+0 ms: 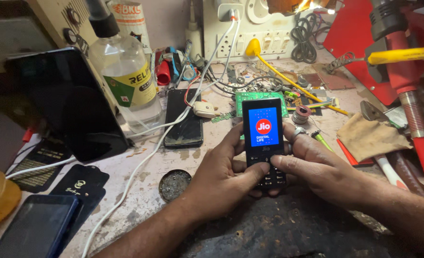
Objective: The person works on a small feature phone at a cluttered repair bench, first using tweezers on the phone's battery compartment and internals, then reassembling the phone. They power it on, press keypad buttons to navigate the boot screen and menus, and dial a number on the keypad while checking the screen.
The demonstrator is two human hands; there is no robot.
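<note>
1. The person is holding a small black keypad phone upright above the workbench, near the centre of the view, with its screen lit blue and facing the camera.
2. The left hand is wrapping around the lower left side of the phone, fingers curled behind the body and the thumb lying across the keypad.
3. The right hand is gripping the right edge, a ring showing on one finger, and its thumb is pressing on the keypad beside the left thumb.
4. Which keys the thumbs are touching cannot be read, since the thumbs are covering them.
5. A green circuit board is lying just behind the phone.
6. A dark smartphone is lying flat to the left, with white cables running past it.
7. A clear plastic bottle is standing further left, next to a propped black tablet.
8. A tan cloth is resting to the right, near red-handled tools.
</note>
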